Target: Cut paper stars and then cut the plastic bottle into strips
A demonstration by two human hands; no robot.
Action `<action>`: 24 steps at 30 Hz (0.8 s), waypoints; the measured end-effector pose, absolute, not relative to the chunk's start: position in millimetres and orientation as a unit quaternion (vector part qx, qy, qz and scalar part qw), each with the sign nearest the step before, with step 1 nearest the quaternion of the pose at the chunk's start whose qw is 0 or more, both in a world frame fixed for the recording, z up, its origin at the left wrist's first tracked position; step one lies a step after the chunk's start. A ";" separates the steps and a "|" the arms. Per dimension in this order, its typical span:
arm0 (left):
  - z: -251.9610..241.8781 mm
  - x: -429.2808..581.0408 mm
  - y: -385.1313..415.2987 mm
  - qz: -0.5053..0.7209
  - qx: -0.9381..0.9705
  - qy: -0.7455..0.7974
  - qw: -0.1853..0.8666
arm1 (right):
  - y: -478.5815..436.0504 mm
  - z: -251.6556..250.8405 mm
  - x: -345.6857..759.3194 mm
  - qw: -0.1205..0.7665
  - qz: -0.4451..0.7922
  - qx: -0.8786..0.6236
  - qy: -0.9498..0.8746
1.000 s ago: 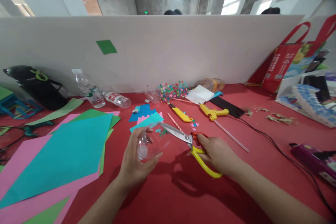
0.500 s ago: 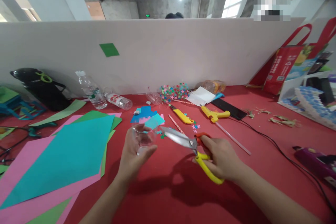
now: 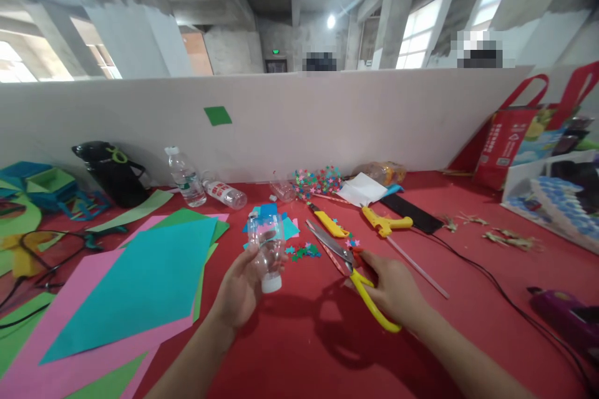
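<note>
My left hand (image 3: 241, 290) is closed round a small clear plastic bottle (image 3: 266, 246), held upside down with its white cap at the bottom. My right hand (image 3: 395, 290) grips the yellow and orange handles of a pair of scissors (image 3: 349, 268); the steel blades are closed and point up and left towards the bottle, a short gap away. Small paper stars (image 3: 304, 252) lie on the red table (image 3: 299, 355) between the bottle and the blades.
Large teal, pink and green paper sheets (image 3: 140, 280) lie at left. Behind are water bottles (image 3: 185, 176), a yellow utility knife (image 3: 327, 221), a yellow glue gun (image 3: 386, 222) with a black cable, and a star pile (image 3: 318, 179). A white partition (image 3: 327, 118) backs the table; a red bag (image 3: 515, 124) stands right.
My left hand turned the clear bottle from lying sideways to standing cap-down and raised it. The scissors swung to point more steeply upward. The camera tilted up.
</note>
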State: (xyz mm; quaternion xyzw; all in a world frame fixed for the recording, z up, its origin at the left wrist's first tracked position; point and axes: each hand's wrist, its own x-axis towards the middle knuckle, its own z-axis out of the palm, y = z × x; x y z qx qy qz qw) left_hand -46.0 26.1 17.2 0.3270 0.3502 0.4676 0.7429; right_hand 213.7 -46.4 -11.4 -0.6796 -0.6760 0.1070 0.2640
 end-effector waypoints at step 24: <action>-7.1 -58.7 36.9 0.536 0.381 0.428 0.620 | -18.9 -15.9 223.5 0.280 0.203 -0.764 -0.545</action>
